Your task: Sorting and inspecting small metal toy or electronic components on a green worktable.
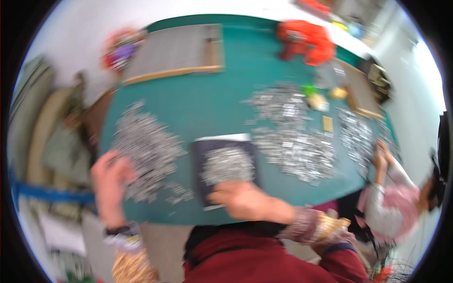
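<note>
My left hand (111, 177) is over the near-left edge of a large heap of small silvery metal pieces (148, 151). Motion smears its fingers, so I cannot tell whether they hold a piece. In front of me lies a dark flat pad (200, 165) with a white edge, bearing a rounded pile of similar metal pieces (229, 165). My right hand (243, 199) is at the near edge of this pile, its fingers closed and pointing left. What they hold, if anything, is hidden. A few loose pieces (179, 193) lie between the heap and the pad.
More metal pieces (297, 151) spread over the green table (188, 104) at right. Beyond them are a small yellow block (328, 124) and a red plastic bag (306, 42). A wood-framed board (177, 52) lies far left. Another person's hands (381, 158) work at the right edge.
</note>
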Motion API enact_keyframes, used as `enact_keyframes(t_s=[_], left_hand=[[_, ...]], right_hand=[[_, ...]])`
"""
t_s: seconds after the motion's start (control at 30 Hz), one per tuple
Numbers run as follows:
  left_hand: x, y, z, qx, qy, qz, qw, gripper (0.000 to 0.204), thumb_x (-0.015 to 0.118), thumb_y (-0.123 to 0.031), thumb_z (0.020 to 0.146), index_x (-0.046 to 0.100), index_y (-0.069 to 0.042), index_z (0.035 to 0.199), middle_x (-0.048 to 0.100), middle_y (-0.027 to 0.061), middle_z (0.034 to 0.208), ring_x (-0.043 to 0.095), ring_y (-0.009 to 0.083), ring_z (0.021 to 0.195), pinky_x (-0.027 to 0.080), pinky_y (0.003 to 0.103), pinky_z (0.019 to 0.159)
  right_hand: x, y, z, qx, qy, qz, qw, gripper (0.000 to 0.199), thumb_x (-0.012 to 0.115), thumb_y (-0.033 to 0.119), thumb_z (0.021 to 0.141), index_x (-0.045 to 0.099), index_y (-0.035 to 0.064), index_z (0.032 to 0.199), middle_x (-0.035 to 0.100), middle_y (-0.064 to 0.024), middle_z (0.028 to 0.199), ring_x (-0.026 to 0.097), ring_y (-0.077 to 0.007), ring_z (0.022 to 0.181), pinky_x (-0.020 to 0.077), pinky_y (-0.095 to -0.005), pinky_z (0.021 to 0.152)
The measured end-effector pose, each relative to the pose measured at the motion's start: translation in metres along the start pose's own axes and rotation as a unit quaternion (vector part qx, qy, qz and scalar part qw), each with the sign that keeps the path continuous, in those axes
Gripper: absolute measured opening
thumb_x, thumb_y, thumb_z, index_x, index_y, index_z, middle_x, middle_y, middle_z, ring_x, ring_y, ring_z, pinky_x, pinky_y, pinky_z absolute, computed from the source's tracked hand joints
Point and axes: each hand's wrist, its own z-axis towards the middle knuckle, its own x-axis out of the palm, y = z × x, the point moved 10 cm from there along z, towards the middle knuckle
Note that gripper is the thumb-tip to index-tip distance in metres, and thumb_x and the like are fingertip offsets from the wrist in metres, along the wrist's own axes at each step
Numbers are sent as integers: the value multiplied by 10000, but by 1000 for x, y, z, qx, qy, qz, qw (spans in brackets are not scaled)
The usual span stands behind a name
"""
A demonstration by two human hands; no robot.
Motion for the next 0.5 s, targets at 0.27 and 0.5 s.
enact_keyframes(t_s=[0.27,0.5], left_hand=[[-15,-13,1,77,20,-35,996,250,621,-136,930,547,-8,1132,630,88,800,558,105,542,441,246,445],[108,8,-61,-20,153,-7,988,112,604,-4,841,614,52,937,662,156,719,643,200,522,524,295,450]], right_hand=[[-21,1,-16,-7,-45,-9,999,173,578,16,696,534,-15,861,533,-146,862,584,-333,842,493,-427,717],[-41,-12,-30,22,-64,-11,998,221,595,15,705,575,9,925,554,-137,849,623,-339,831,515,-429,713]])
